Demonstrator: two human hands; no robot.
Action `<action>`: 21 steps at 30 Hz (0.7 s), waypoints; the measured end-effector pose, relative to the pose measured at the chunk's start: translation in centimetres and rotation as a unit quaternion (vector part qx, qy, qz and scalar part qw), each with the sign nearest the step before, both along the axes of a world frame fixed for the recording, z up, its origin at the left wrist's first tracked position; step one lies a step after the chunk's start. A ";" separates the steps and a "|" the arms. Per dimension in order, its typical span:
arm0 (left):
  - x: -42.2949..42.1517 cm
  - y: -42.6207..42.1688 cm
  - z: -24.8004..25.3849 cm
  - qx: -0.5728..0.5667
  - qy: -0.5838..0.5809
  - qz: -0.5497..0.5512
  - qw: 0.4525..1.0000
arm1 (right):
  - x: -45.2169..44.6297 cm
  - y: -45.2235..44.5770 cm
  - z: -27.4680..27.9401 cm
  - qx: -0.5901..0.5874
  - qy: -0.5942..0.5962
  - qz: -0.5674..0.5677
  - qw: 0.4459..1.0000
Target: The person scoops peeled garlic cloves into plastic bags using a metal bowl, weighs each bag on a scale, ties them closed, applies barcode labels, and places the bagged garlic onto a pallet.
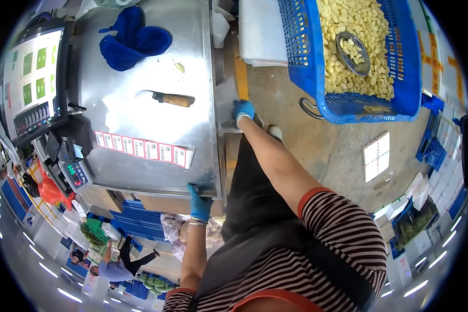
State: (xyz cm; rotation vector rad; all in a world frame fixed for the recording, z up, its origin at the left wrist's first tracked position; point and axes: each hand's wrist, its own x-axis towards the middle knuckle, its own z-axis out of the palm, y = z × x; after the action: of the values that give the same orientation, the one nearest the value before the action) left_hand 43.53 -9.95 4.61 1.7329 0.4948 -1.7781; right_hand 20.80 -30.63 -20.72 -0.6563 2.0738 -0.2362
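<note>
My left hand (200, 206), in a blue glove, is at the near edge of the steel table (156, 177), with its thumb apart from the fingers. Beyond the table's right side, my right hand (243, 110), also gloved in blue, is closed on a translucent plastic bag (225, 99). A strip of barcode labels (140, 147) lies on the tabletop, closest to my left hand. Farther back are a knife (171, 99) with a wooden handle and a crumpled blue cloth (132, 41).
A blue crate (343, 106) of peeled garlic cloves (356, 83) holds a metal bowl (352, 53) at the upper right. Left stand a monitor (34, 83) and a scale (75, 173). A white sheet (376, 157) lies on the floor. Another person (117, 269) is in the background.
</note>
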 end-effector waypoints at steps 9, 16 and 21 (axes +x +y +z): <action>-0.6 -0.3 -0.2 0.041 -0.210 -0.094 0.972 | -27.6 7.6 -3.1 -0.156 -0.029 -0.257 0.953; -18.8 -10.2 11.9 -0.427 -0.389 -0.527 0.623 | -36.5 8.8 22.7 -0.239 -0.164 -0.203 0.935; -33.7 -10.6 12.3 -0.433 -0.071 -0.539 0.719 | -34.7 11.2 31.4 -0.260 -0.124 -0.079 0.954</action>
State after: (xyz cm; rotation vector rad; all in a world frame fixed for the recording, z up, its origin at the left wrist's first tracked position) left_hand 9.84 -20.57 16.96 1.3991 -1.5200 -1.9473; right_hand -13.89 -19.42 10.68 -0.7247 1.8250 -0.9327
